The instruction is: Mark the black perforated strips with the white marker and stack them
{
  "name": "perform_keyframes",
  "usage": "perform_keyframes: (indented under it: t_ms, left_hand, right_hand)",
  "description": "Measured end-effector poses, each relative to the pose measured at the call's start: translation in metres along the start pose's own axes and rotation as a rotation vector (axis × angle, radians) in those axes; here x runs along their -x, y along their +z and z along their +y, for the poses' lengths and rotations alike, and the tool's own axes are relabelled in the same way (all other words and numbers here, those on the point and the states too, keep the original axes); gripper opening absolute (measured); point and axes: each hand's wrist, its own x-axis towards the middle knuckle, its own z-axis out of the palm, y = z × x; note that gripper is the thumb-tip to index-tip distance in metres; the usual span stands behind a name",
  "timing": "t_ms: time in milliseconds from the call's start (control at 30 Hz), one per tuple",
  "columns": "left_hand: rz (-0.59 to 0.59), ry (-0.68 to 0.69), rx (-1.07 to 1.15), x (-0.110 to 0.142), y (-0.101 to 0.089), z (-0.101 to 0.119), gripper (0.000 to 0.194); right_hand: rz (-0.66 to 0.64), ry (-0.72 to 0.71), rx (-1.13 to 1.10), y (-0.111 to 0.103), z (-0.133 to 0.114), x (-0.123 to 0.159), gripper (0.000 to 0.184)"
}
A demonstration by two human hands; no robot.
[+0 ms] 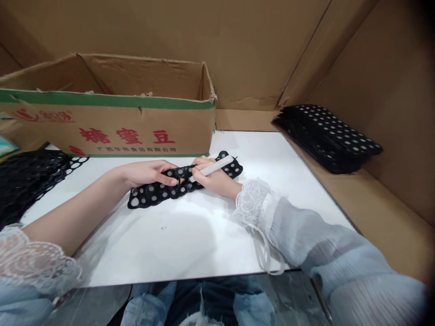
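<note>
A black sheet with rows of round holes [158, 195] lies slantwise on the white tabletop. My left hand [151, 174] grips its upper edge near the middle, thumb on top and the fingers partly hidden behind. In my right hand [212, 179] is a white pen-like tool [217, 165], held in a writing grip with its lower end down on the sheet. That tip is mostly covered by my fingers. The sheet's right end shows beyond my right hand.
An open cardboard box [146, 127] with red lettering stands behind my hands. A heap of black holed material [30, 181] is at the left. To the right, a stack of black holed sheets [326, 136] rests on cardboard. Cardboard walls [251, 50] enclose the table [152, 249].
</note>
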Motion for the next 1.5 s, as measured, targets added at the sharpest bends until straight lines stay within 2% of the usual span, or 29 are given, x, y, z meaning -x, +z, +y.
perform_keyframes:
  t_ms: [100,267,433,567,633,733,800,933,1100,1200,1333,1433,1500]
  left_hand:
    - [0.018,0.026,-0.112,0.003,0.000,-0.001,0.024]
    - [0.102,0.023,-0.311,0.005,-0.003,0.003,0.037]
    - [0.238,0.029,-0.535,0.005,-0.005,0.002,0.049]
    - [0.384,0.081,-0.650,0.001,-0.004,-0.005,0.058]
    - [0.446,0.125,-0.655,-0.002,-0.002,-0.007,0.056]
    - [0.576,0.175,-0.660,-0.010,0.004,-0.008,0.040]
    - [0.624,0.213,-0.703,-0.016,0.007,-0.008,0.032]
    - [0.642,0.311,-0.889,-0.026,0.009,-0.015,0.028]
    - [0.639,0.260,-0.880,-0.029,0.008,-0.025,0.028]
    - [0.619,0.225,-0.875,-0.028,0.007,-0.027,0.030]
    - [0.593,0.198,-1.009,-0.028,0.006,-0.026,0.031]
    - [0.549,0.240,-1.093,-0.029,0.007,-0.025,0.029]
    - [0.547,0.300,-1.069,-0.030,0.008,-0.026,0.026]
  right_hand:
    - [-0.006,0.001,-0.009,-0.003,-0.001,0.002,0.030]
    - [-0.051,0.067,-0.227,-0.012,-0.002,0.004,0.034]
    - [0.079,0.189,-0.226,-0.015,0.005,0.002,0.034]
    - [0.155,0.183,-0.175,-0.015,0.010,-0.002,0.032]
    - [0.158,0.172,-0.178,-0.015,0.011,-0.002,0.033]
    - [0.166,0.110,-0.174,-0.016,0.010,-0.001,0.037]
    - [0.177,0.057,-0.148,-0.016,0.007,0.000,0.038]
    - [0.160,-0.005,-0.092,-0.015,0.004,0.001,0.038]
    - [0.179,0.019,-0.026,-0.014,0.011,-0.002,0.034]
    - [0.170,0.061,-0.036,-0.015,0.015,-0.005,0.034]
    - [0.167,0.109,0.003,-0.020,0.008,-0.006,0.031]
    - [0.099,0.225,-0.027,-0.025,-0.002,-0.002,0.032]
    - [0.062,0.283,-0.064,-0.028,-0.007,0.002,0.035]
